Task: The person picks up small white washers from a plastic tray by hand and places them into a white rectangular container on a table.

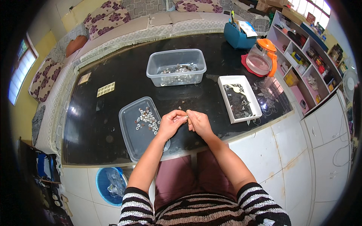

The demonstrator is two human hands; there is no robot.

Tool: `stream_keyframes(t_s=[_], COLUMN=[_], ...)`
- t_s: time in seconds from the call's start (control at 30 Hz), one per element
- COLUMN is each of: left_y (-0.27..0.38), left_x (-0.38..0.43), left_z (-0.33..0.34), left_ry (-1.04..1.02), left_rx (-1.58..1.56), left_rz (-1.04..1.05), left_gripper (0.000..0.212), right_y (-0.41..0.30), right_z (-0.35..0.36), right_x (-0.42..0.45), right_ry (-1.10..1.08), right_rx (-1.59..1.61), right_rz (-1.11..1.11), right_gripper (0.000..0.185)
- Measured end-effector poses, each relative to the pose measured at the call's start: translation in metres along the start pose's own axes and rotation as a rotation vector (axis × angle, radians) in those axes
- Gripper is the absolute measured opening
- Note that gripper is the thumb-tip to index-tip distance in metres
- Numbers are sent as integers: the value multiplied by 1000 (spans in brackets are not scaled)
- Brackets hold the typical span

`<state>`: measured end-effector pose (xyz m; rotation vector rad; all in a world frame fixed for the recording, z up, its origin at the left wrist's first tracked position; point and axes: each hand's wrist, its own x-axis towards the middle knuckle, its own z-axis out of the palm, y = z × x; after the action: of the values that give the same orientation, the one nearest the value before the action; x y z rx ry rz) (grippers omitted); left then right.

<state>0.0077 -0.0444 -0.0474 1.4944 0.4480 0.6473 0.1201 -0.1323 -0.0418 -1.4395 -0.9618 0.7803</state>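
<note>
My left hand (173,123) and my right hand (198,122) meet at the fingertips over the near part of the black table. Between them they pinch a small metal part (187,116), mostly hidden by the fingers. Left of my hands lies a clear plastic lid (128,141) with many small ring-shaped metal pieces (146,116) on it. Beyond my hands stands a clear plastic tub (154,63) holding many small metal parts (183,68). To the right, a white cardboard box (229,113) holds dark and silvery small parts (244,104) and a pale yellow strip-like thing.
A glass jug with an orange lid (258,60) stands on a red mat at the table's right, near a teal holder (237,36). A yellowish card (106,89) lies on the left of the black table (87,127). A blue bin (103,186) stands on the floor.
</note>
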Motion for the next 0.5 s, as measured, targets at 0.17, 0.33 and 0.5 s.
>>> stream_keyframes(t_s=[0.17, 0.33, 0.5], left_y=[12, 23, 39], left_x=[3, 6, 28], left_z=[1, -9, -23], left_ry=[90, 180, 226], left_rx=[-236, -236, -84], left_rz=[-61, 42, 34], left_gripper=[12, 15, 16], right_y=[8, 3, -28], right_z=[-5, -11, -34], right_x=[5, 1, -11], right_ry=[36, -66, -138], right_rx=[173, 205, 176], right_rz=[13, 42, 75], right_gripper=[34, 31, 29])
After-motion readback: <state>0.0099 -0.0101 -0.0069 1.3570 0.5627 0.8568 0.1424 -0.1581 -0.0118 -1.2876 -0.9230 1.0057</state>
